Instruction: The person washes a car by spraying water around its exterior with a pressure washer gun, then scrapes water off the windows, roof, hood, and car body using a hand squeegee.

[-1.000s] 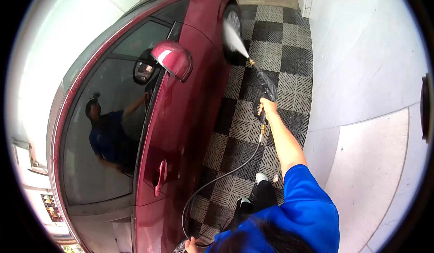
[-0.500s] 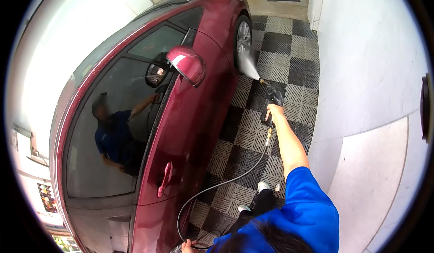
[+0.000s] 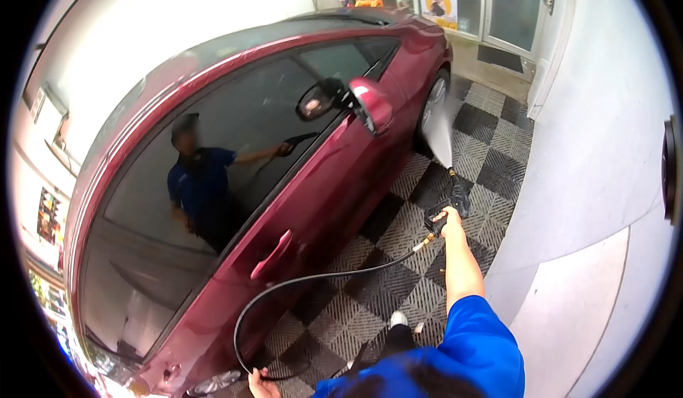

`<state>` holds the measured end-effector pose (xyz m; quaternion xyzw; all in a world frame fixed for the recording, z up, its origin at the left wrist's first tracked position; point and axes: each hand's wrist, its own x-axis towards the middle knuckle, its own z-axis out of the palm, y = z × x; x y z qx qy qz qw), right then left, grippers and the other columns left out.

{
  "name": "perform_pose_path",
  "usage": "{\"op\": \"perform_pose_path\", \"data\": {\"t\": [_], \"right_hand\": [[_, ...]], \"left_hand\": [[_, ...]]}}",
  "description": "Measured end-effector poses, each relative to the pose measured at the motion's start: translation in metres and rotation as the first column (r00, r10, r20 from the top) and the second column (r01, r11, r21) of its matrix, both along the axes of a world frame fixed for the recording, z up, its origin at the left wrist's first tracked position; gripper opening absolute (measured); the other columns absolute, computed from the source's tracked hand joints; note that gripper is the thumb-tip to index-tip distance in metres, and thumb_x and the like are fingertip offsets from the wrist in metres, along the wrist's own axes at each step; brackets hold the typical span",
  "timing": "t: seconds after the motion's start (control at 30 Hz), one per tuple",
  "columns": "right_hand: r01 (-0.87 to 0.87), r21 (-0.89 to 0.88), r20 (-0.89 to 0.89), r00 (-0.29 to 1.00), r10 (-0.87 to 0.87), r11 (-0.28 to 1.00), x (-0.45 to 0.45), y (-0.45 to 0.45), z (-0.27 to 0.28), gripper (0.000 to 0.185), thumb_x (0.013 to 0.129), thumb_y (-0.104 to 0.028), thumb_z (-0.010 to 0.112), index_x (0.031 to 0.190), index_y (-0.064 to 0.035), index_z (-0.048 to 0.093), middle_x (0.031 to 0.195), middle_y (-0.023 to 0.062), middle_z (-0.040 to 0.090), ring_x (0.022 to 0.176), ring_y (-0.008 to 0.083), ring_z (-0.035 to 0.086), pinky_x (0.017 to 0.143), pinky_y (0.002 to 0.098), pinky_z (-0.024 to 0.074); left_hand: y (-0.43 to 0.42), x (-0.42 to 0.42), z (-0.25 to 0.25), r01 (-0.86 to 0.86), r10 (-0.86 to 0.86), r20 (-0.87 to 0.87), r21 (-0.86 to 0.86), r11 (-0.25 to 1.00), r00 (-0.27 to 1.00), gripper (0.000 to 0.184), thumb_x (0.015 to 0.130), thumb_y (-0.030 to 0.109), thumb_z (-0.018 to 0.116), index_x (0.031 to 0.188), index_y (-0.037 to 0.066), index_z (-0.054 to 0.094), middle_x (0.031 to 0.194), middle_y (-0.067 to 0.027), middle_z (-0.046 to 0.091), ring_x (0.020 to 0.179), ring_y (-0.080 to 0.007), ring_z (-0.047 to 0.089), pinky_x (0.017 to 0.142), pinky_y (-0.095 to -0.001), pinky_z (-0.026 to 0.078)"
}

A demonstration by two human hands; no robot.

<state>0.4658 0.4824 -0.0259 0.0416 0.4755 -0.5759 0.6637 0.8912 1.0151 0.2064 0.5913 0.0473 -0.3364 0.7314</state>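
Floor: checkered black-and-grey slatted tiles (image 3: pixel 398 284), pale wall panel (image 3: pixel 569 206) at right, glass door (image 3: pixel 514 7) and yellow-and-white poster (image 3: pixel 437 5) at far end.
Vehicle: dark red car (image 3: pixel 338 195) fills left side, side mirror (image 3: pixel 373 106) sticking out, person reflected in window.
Right hand (image 3: pixel 449 220): arm outstretched, fingers wrapped round grip of black pressure-washer gun (image 3: pixel 461 197); trigger finger unclear.
Gun location: over the tiles, apart from the car, nozzle aimed at front wheel (image 3: pixel 433 106).
Spray (image 3: pixel 442 140): white fan from nozzle tip, spreading toward wheel and tyre.
Left hand (image 3: pixel 262 384): low, at bottom edge, fingers curled in on black hose (image 3: pixel 299 281); rest cut off.
Hose path: loops from brass fitting past lower door, near paintwork; contact can't be confirmed.
Risk, hose: could rub the door if the loop swings in or left hand slackens.
Risk, footing: slip possible if tiles are wet; light shoe (image 3: pixel 398 318) stands on them.
Risk, recoil: loosened right-hand grip might let the nozzle kick off the wheel.
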Motion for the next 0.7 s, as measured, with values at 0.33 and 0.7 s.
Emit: {"op": "perform_pose_path", "data": {"t": [0.33, 0.7], "right_hand": [[-0.557, 0.237, 0.044, 0.825, 0.564, 0.796, 0.188, 0.276, -0.049, 0.016, 0.075, -0.011, 0.053, 0.061, -0.0079, 0.048, 0.052, 0.0088, 0.048, 0.052, 0.0268, 0.053, 0.065, 0.0437, 0.0523], [-0.6, 0.526, 0.32, 0.796, 0.513, 0.603, 0.37, 0.515, -0.134, 0.018, 0.08, -0.022, 0.067, 0.088, -0.0056, 0.066, 0.087, 0.0087, 0.067, 0.081, 0.0249, 0.065, 0.07, 0.0395, 0.0552]], "left_hand": [[0.195, 0.074, 0.023, -0.261, 0.295, 0.003, -0.456, 0.85, 0.955, 0.013, 0.095, 0.016, 0.05, 0.083, 0.009, 0.049, 0.076, -0.003, 0.05, 0.084, -0.0157, 0.054, 0.098, -0.0496, 0.034], [0.36, 0.156, 0.054, -0.289, 0.408, -0.069, -0.811, 0.508, 0.91, 0.012, 0.077, 0.014, 0.064, 0.073, 0.004, 0.059, 0.08, -0.0091, 0.059, 0.089, -0.0246, 0.054, 0.086, -0.0435, 0.042]]}}
